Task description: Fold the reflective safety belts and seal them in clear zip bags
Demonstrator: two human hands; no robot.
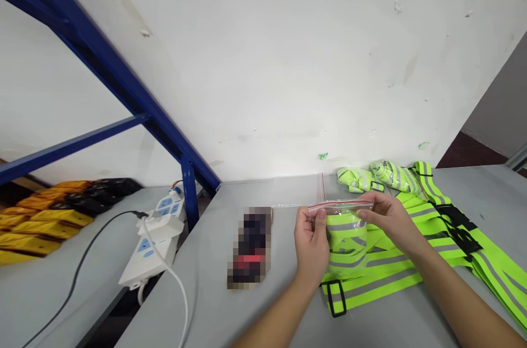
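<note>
A clear zip bag (346, 249) with a folded neon-yellow reflective strap inside hangs between my two hands. My left hand (312, 241) pinches its top left corner, thumb on the near side. At the right end of the red-lined zip, my right hand (389, 219) grips the bag's edge between thumb and fingers. Under and beside the bag lie loose neon-yellow reflective straps (391, 279) with grey stripes. A black slider buckle (336, 298) sits at their near left end, and black clips (461, 230) lie at the right.
Bagged straps (395, 175) lie by the wall. A pixelated object (251, 249) rests on the grey table (209, 282), left of my hands. Farther left are a white power strip (158, 243) with cables, a blue metal frame (189, 189), and yellow and black packs (49, 222).
</note>
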